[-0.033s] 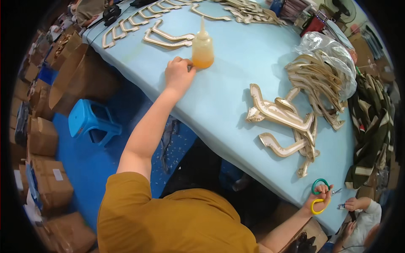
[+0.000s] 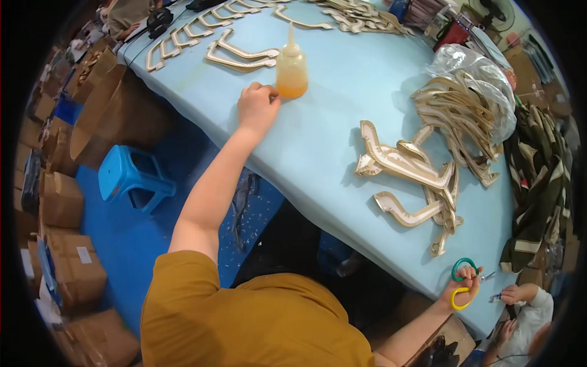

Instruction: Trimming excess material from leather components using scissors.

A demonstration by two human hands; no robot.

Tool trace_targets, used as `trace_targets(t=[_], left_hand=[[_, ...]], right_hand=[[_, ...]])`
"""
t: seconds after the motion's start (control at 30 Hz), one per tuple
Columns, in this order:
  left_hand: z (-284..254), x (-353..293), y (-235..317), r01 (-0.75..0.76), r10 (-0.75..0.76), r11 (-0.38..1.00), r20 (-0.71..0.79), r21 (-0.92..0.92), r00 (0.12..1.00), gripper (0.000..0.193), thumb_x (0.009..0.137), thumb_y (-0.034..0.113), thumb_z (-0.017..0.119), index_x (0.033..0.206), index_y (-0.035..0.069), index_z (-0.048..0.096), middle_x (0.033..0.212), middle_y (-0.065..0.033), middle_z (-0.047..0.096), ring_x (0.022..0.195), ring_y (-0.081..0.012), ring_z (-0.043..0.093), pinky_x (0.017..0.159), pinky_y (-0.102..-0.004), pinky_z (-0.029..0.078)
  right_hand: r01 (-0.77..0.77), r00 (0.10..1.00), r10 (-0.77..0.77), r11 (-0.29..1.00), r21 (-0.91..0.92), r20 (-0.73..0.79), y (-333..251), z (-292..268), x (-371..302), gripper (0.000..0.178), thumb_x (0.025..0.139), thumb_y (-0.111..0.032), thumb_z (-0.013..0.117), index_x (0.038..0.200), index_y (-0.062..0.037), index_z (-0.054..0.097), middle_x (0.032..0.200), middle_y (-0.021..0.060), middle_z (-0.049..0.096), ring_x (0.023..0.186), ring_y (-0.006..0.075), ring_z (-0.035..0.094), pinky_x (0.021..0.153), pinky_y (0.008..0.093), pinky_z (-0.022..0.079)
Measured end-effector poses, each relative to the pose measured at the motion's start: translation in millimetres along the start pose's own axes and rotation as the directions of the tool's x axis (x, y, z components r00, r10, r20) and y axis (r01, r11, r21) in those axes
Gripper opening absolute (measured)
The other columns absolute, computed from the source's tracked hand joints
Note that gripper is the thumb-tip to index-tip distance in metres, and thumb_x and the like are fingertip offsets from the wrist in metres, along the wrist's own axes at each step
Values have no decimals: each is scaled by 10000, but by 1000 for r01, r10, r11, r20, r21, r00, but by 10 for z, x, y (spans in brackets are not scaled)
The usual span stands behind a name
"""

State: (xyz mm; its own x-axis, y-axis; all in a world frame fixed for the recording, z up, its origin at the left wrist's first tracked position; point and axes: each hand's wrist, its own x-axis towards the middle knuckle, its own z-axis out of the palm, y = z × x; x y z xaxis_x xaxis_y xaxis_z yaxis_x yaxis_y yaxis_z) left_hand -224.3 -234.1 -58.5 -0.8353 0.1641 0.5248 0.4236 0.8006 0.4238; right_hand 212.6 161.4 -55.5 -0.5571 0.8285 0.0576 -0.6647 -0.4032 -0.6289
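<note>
My left hand (image 2: 257, 110) is at the near edge of the table, its fingers curled and thumb and forefinger close together. Right against them stands an upright squeeze bottle (image 2: 291, 74) with a pointed nozzle and amber liquid in its lower part. Whether the fingers touch the bottle or pinch something small, I cannot make out. Low at the right, my right hand (image 2: 469, 285) holds scissors (image 2: 454, 273) with one green and one yellow handle loop, the blades pointing away to the right. Between my hands lies a loose pile of bent, beige-and-white shoe-strap-like strips (image 2: 406, 165).
More strips (image 2: 468, 107) bunch beside a clear plastic bag (image 2: 483, 67). Bent strips (image 2: 241, 58) lie in a row at the far left of the blue-covered table (image 2: 342, 116). A co-worker's hand (image 2: 516, 294) is near my scissors. A blue stool (image 2: 134, 174) and cardboard boxes (image 2: 73, 263) stand left.
</note>
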Motion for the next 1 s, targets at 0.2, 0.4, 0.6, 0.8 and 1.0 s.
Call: trace_targets(t=[0.2, 0.4, 0.6, 0.8, 1.0], left_hand=[[-508, -339, -223, -49, 28, 974, 96, 222, 995, 88, 756, 133, 554, 747, 46, 561, 786, -130, 554, 794, -313, 551, 705, -405, 464], [-1556, -1921, -1066, -45, -334, 795, 498, 606, 800, 231, 727, 34, 568, 957, 36, 553, 930, -166, 564, 896, -360, 561, 752, -423, 475], [-1518, -1427, -41, -67, -204, 938, 697, 341, 688, 162, 816, 161, 526, 781, 19, 595, 768, -195, 594, 741, -381, 566, 642, -450, 451], [-818, -541, 1863, -391, 518, 840, 342, -376, 784, 219, 757, 7, 487, 962, 13, 567, 896, -146, 564, 847, -338, 548, 698, -386, 441], [401, -220, 3068, -263, 402, 910, 527, -321, 749, 359, 822, 354, 502, 887, 21, 622, 873, -152, 624, 856, -315, 588, 739, -393, 460]], right_hand=[[-36, 999, 36, 999, 6, -17, 34, 17, 24, 293, 887, -66, 464, 1161, 24, 413, 809, 44, 393, 724, 135, 391, 657, 261, 381], [-54, 997, 46, 987, 151, 57, -109, -123, -16, 271, 898, -77, 436, 1148, 27, 436, 796, 32, 378, 717, 128, 386, 673, 273, 366], [13, 993, -2, 995, 102, -115, 103, 144, 26, 295, 866, -84, 485, 1148, -1, 461, 793, 44, 414, 676, 124, 396, 637, 265, 373], [17, 993, 11, 973, 232, -115, 20, 132, -65, 257, 859, -82, 488, 1108, -16, 490, 762, 52, 447, 677, 134, 419, 622, 252, 370], [3, 990, 26, 979, 204, -139, 20, 165, -63, 276, 858, -89, 478, 1125, -17, 460, 760, 50, 445, 656, 124, 424, 613, 255, 376]])
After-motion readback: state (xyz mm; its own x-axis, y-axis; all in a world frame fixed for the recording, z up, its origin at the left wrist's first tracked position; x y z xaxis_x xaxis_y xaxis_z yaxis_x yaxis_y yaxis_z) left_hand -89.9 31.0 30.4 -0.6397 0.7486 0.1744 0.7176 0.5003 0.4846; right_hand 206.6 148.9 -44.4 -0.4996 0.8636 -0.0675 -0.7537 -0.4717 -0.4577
